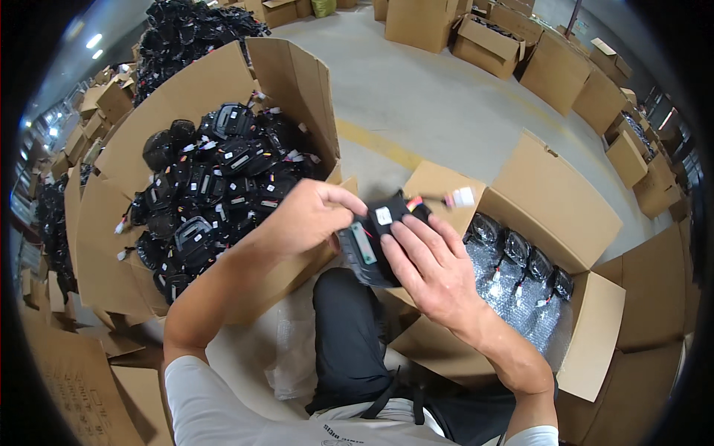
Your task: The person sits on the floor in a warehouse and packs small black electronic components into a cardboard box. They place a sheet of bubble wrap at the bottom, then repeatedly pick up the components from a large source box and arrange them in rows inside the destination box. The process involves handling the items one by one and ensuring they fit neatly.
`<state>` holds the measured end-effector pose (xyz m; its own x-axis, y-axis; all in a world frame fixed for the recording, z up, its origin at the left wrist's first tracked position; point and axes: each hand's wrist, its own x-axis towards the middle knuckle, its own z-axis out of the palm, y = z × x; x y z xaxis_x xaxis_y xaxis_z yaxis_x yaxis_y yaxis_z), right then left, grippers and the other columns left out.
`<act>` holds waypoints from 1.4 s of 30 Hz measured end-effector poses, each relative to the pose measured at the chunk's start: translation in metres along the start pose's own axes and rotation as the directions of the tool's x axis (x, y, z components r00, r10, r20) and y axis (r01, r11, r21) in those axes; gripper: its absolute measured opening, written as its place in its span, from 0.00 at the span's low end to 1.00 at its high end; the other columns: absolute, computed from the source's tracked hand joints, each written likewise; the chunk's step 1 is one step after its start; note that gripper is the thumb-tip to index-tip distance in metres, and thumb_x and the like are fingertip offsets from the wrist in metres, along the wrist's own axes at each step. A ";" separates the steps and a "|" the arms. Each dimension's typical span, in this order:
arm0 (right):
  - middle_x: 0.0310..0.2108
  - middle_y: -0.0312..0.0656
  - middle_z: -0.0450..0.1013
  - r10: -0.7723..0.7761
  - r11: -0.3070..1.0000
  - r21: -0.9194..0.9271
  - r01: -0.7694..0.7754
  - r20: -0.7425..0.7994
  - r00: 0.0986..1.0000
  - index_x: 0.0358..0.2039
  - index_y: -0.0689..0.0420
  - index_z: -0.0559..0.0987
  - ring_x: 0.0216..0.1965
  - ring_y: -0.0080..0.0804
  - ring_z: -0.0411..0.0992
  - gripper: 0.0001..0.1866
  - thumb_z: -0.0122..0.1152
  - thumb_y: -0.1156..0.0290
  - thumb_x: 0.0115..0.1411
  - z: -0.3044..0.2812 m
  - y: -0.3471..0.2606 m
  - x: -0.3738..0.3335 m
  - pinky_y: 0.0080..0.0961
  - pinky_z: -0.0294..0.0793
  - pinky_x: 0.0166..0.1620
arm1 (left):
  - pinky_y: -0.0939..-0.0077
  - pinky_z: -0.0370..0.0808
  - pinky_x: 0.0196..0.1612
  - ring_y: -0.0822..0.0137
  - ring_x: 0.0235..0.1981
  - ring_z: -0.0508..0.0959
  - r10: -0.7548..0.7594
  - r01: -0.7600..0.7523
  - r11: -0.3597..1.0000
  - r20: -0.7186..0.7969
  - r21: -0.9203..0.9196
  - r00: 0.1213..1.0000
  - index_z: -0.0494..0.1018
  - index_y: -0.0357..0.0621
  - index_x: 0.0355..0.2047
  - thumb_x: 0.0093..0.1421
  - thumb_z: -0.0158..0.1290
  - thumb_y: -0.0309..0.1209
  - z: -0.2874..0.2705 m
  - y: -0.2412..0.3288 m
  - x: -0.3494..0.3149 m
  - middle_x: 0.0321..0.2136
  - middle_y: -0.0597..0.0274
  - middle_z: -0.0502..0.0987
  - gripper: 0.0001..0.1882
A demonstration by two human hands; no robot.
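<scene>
Left carton point(297, 89): heaped devices point(197, 234) inside; larger pile point(182, 44) behind.
Right carton point(591, 334): bubble wrap point(513, 297) inside, 4 units point(517, 246) on it along the far edge.
Held device point(361, 245): between both cartons, left hand point(314, 217) at its left, right hand point(430, 269) on its right.
Floor point(416, 97): plastic bag point(290, 360) left of the leg point(346, 334).

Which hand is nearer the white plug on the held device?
Right. The right hand is just below the white plug; the left hand is farther off, to its left.

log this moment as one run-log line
left hand: at edge of black unit | right hand: across same unit | left box: piled black units | right box: row of units, bubble wrap
</scene>
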<state>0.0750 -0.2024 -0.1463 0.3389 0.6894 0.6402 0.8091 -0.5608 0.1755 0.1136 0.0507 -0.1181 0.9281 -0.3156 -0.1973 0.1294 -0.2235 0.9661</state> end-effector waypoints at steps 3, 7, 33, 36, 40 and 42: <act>0.42 0.47 0.76 0.164 0.984 0.077 -0.163 -0.007 0.986 0.49 0.62 0.78 0.42 0.43 0.77 0.24 0.67 0.74 0.48 -0.001 0.028 -0.045 0.36 0.79 0.42 | 0.77 0.82 0.39 0.70 0.35 0.82 -0.011 0.027 0.988 0.108 -0.153 0.994 0.76 0.32 0.50 0.69 0.50 0.29 -0.016 -0.003 0.016 0.37 0.55 0.82 0.15; 0.34 0.45 0.80 0.888 0.287 0.448 -0.847 0.208 0.411 0.45 0.67 0.78 0.35 0.32 0.77 0.22 0.72 0.62 0.60 -0.033 0.096 -0.107 0.29 0.77 0.42 | 0.69 0.77 0.48 0.62 0.42 0.81 0.398 -0.118 0.733 -0.282 0.670 0.873 0.76 0.30 0.51 0.61 0.60 0.36 -0.120 -0.104 0.063 0.39 0.51 0.82 0.23; 0.65 0.52 0.65 0.777 0.424 0.564 -0.709 0.175 0.604 0.67 0.65 0.64 0.68 0.42 0.61 0.51 0.78 0.50 0.50 -0.040 0.067 -0.125 0.39 0.58 0.69 | 0.81 0.72 0.45 0.78 0.39 0.74 0.376 -0.331 0.912 -0.174 0.243 0.910 0.76 0.36 0.46 0.72 0.51 0.36 0.010 0.027 0.012 0.39 0.67 0.77 0.14; 0.62 0.49 0.69 0.458 0.382 0.737 -0.558 0.374 0.806 0.65 0.63 0.66 0.64 0.41 0.66 0.52 0.84 0.58 0.43 -0.063 0.041 -0.087 0.36 0.63 0.67 | 0.81 0.72 0.42 0.79 0.35 0.73 0.242 -0.318 0.900 0.267 0.297 0.933 0.76 0.37 0.42 0.69 0.53 0.35 0.077 0.036 0.020 0.30 0.67 0.76 0.12; 0.48 0.42 0.79 0.450 -0.235 0.680 -0.695 0.710 0.542 0.57 0.65 0.74 0.47 0.31 0.77 0.37 0.81 0.67 0.49 -0.057 0.010 -0.110 0.29 0.76 0.53 | 0.77 0.71 0.47 0.71 0.37 0.74 0.269 -0.403 0.874 0.420 0.271 0.867 0.76 0.35 0.41 0.65 0.53 0.27 0.117 0.033 0.035 0.34 0.64 0.78 0.08; 0.48 0.42 0.78 0.590 -0.256 0.644 -0.721 0.695 0.411 0.54 0.67 0.76 0.44 0.28 0.78 0.31 0.79 0.70 0.52 -0.033 0.024 -0.173 0.26 0.77 0.51 | 0.75 0.72 0.47 0.70 0.37 0.75 0.614 -0.601 0.699 0.105 0.388 0.782 0.76 0.35 0.41 0.63 0.53 0.25 0.120 0.000 0.047 0.34 0.64 0.78 0.08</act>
<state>0.0195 -0.3504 -0.2279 0.9503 0.2711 -0.1529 -0.1424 -0.0580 -0.9881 0.1148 -0.0749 -0.1473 0.7685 -0.4813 0.4215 -0.6030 -0.3244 0.7288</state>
